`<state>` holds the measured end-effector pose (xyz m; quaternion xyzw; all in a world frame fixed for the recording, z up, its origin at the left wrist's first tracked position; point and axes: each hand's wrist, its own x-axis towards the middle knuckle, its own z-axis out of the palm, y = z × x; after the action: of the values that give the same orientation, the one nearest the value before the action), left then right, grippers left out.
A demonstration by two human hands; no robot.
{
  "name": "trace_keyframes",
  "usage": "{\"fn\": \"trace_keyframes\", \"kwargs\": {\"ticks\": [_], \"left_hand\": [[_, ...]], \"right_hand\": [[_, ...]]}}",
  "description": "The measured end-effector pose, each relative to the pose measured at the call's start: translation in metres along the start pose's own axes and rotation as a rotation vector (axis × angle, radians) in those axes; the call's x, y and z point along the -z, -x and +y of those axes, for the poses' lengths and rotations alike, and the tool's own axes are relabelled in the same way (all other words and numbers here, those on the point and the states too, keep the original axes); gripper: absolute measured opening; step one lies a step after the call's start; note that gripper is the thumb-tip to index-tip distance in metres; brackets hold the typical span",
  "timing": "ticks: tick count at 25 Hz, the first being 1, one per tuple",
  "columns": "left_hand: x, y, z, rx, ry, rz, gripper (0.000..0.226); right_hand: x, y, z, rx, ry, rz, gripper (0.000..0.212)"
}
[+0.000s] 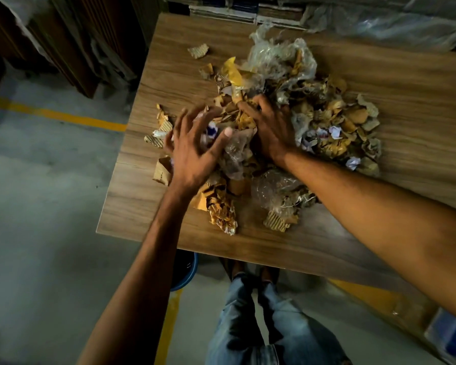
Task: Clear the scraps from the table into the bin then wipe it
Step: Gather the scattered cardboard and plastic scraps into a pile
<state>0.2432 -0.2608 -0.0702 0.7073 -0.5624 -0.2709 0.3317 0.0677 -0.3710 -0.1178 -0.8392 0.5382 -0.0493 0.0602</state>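
Observation:
A heap of scraps [324, 119], torn cardboard, crumpled paper and clear plastic film, covers the middle of the wooden table [169, 83]. My left hand [192, 151] hovers over the heap's left side with fingers spread wide, blurred, touching the scraps but closed on nothing. My right hand [271, 127] presses palm-down into the heap's centre, fingers curled into the cardboard bits; whether it grips any is hidden. One loose cardboard piece [198, 50] lies apart at the far left of the table. A blue bin [187, 272] peeks out under the table's near edge.
Grey concrete floor with yellow lines lies to the left and below. Dark wooden panels lean at the far left. Plastic-wrapped stacks stand behind the table. My legs in jeans are below the table edge. A blue object sits on the floor at the lower right.

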Motion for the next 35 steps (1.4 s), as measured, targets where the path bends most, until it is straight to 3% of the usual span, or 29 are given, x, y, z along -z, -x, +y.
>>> {"fn": "trace_keyframes", "kwargs": {"ticks": [4, 6, 8, 15, 20, 22, 25, 26, 29, 30, 32, 34, 35], "left_hand": [[-0.023, 0.087, -0.016, 0.314, 0.045, 0.3, 0.056], [-0.039, 0.1, -0.02, 0.476, 0.109, 0.359, 0.066], [-0.051, 0.085, -0.02, 0.528, 0.147, 0.39, 0.068], [-0.095, 0.011, 0.018, 0.449, 0.323, 0.417, 0.058], [-0.106, -0.015, 0.02, 0.271, 0.449, 0.501, 0.046], [-0.109, -0.019, 0.02, 0.238, 0.464, 0.531, 0.041], [-0.111, -0.019, 0.02, 0.223, 0.448, 0.542, 0.037], [-0.11, -0.017, 0.022, 0.228, 0.453, 0.533, 0.036], [-0.11, -0.012, 0.023, 0.229, 0.469, 0.508, 0.035], [-0.109, -0.012, 0.023, 0.24, 0.474, 0.506, 0.035], [-0.11, -0.014, 0.022, 0.237, 0.474, 0.515, 0.038], [-0.111, -0.014, 0.024, 0.213, 0.465, 0.52, 0.043], [-0.112, -0.013, 0.026, 0.206, 0.465, 0.515, 0.046]], "right_hand": [[-0.008, 0.0, 0.003, -0.004, 0.008, -0.016, 0.091], [-0.01, -0.001, 0.005, -0.014, -0.009, 0.0, 0.093], [-0.011, -0.001, 0.005, -0.001, -0.063, -0.008, 0.088], [-0.004, 0.002, -0.001, -0.016, -0.12, -0.019, 0.063], [0.0, 0.005, 0.0, -0.055, -0.192, 0.009, 0.049], [0.001, 0.004, 0.0, -0.059, -0.249, -0.031, 0.053], [0.01, 0.003, 0.01, -0.006, -0.311, -0.215, 0.076], [0.015, 0.002, 0.018, 0.003, -0.402, -0.302, 0.077], [0.046, 0.006, 0.022, -0.048, -0.945, -0.573, 0.042], [0.05, 0.006, 0.022, -0.044, -1.088, -0.596, 0.042], [0.044, 0.003, 0.023, -0.102, -1.195, -0.504, 0.043], [0.033, 0.002, 0.017, -0.246, -1.184, -0.396, 0.076], [0.03, 0.004, 0.012, -0.278, -1.093, -0.313, 0.078]]}}
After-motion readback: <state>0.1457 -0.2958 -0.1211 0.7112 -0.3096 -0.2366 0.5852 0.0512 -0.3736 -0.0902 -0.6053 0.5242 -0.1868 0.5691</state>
